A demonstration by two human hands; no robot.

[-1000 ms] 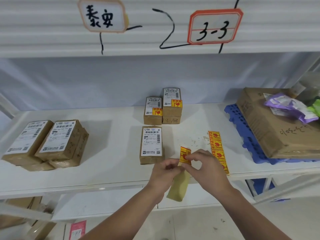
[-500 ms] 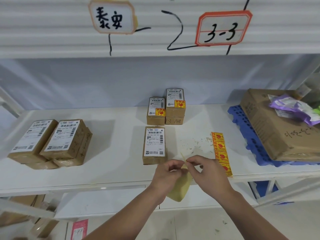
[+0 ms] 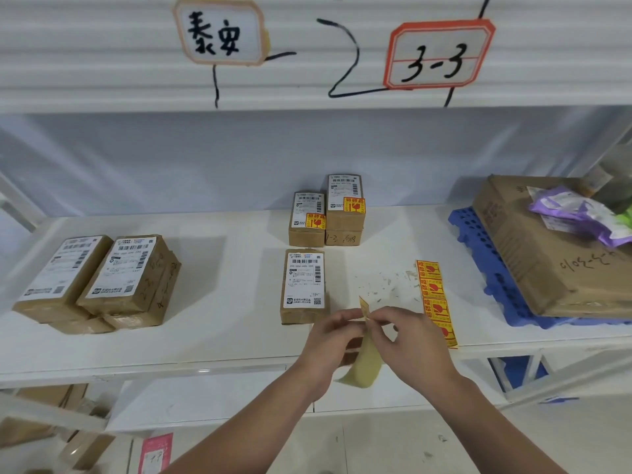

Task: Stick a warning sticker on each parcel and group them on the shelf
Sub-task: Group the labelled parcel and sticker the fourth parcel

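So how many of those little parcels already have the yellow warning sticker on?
2, side by side at the back of the shelf: the shorter left parcel and the taller right stack. Others show none, though stacked ones are partly hidden.

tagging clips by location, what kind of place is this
Likely a parcel depot's sorting shelf: brown taped parcels with barcode labels, a handwritten 3-3 bin sign, and a yellow strip of fragile stickers.

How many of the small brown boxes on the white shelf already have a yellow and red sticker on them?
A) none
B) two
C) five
B: only the two small brown cardboard parcels at the back, the left back parcel and the right back parcel, show a yellow and red warning sticker; the front parcel and the left pile show none.
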